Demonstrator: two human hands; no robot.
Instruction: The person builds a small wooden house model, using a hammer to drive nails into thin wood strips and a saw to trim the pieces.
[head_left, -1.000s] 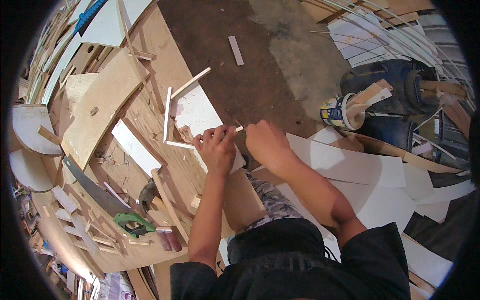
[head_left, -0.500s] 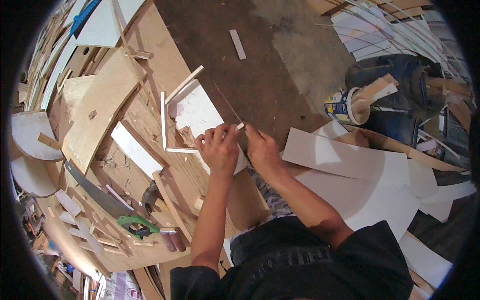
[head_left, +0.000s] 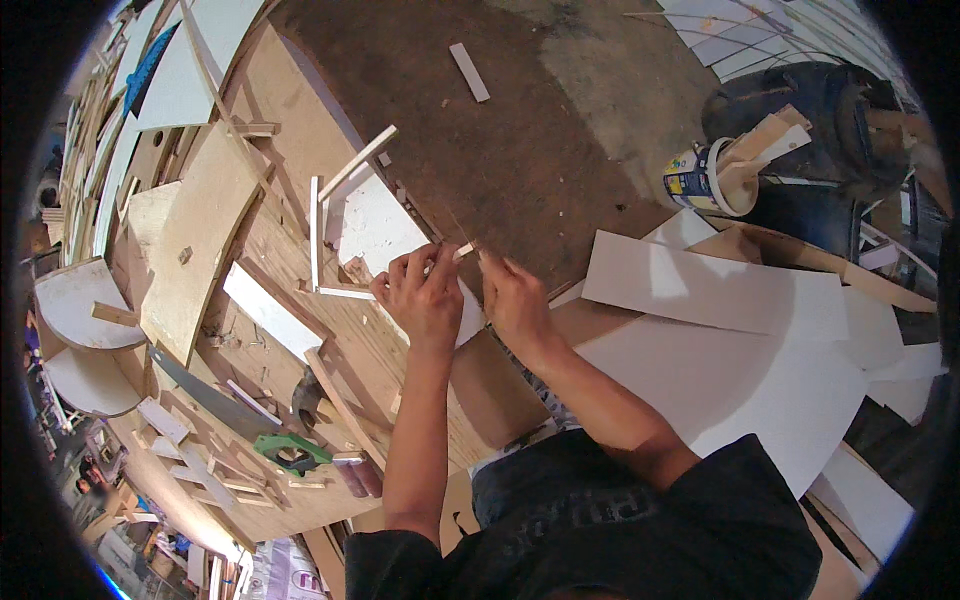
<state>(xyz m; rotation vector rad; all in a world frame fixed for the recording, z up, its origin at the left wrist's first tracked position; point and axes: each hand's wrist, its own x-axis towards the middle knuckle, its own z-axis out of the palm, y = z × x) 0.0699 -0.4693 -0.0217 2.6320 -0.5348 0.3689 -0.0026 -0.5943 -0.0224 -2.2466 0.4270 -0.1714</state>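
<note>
My left hand [head_left: 425, 295] is closed on a small pale wooden strip [head_left: 464, 250], whose end pokes out past the fingertips. Close beside it, my right hand [head_left: 515, 305] is closed round the lower end of a thin, dark blade [head_left: 461, 226]. The blade slants up and left, blurred, so I cannot tell its exact kind or whether it touches the strip. Beneath my left hand lies a white board [head_left: 372, 225] at the bench edge. Narrow wooden strips [head_left: 316, 235] stand or lean around that board's left side.
The wooden workbench [head_left: 275, 300] carries a green-handled handsaw [head_left: 210, 390], a hammer [head_left: 306, 395], a white-faced batten [head_left: 270, 310] and curved plywood [head_left: 195, 240]. White panels [head_left: 720, 375] lie at right, below a bucket of wood scraps [head_left: 735, 195]. An offcut [head_left: 468, 72] rests on the floor.
Both hands have shifted slightly left in the picture, and the blade shows fainter and blurred. More of the strip's end shows between the hands. The whole view has turned a little.
</note>
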